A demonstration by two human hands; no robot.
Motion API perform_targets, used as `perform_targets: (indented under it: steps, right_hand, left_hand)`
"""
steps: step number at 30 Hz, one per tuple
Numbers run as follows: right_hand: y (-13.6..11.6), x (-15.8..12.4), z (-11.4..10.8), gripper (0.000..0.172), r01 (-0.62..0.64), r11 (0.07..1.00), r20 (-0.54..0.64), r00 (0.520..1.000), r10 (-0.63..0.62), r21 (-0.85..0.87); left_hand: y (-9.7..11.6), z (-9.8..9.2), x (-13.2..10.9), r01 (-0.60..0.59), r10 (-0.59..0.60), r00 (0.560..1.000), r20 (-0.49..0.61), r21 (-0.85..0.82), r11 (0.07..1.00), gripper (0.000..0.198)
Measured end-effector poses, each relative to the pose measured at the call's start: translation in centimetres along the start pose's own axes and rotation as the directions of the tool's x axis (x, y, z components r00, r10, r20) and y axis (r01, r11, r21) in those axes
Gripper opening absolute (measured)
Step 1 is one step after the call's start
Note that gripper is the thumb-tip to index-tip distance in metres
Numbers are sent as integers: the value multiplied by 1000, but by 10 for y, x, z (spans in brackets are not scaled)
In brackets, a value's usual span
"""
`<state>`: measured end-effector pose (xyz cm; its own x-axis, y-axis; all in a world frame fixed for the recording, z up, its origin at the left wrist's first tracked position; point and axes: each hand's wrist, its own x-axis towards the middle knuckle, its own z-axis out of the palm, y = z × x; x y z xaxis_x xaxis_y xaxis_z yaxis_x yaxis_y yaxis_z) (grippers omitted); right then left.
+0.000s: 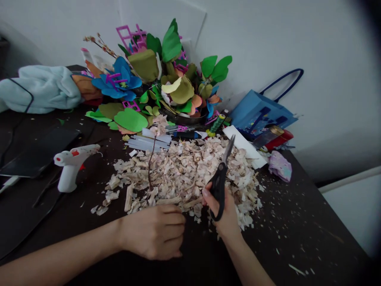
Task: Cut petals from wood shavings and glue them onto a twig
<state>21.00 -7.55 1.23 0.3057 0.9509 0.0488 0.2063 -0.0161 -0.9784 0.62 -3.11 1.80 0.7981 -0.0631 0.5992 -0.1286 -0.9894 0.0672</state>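
Observation:
Black-handled scissors [220, 178] are in my right hand [226, 212], with the blades together and pointing away over the pile. My left hand [157, 232] is closed with its knuckles up, at the near edge of the pile; anything inside its fingers is hidden. A broad heap of pale, dry, papery flakes [184, 171] lies in front of both hands. From its left part rises a thin brown twig [151, 163], topped by a pale pink papery flower [160, 125].
A white glue gun [70, 163] stands at left, near a dark tablet [41, 153]. Translucent glue sticks [149, 142], a green thread spool [216, 124] and a white strip [245, 147] border the heap. Behind are colourful craft flowers [175, 87] and a blue bag [262, 111].

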Motion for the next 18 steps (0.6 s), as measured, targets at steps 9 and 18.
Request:
perform_targets:
  steps: [9, 18]
  right_hand:
    - [-9, -10, 1, 13, 190, 981, -102, 976, -194, -45]
    - [-8, -13, 11, 12, 203, 976, -165, 963, -213, -75]
  left_hand:
    - [-34, -31, -20, 319, -247, 930, -273, 263, 911, 34]
    - [-66, -40, -42, 526, -389, 848, -359, 481, 702, 33]
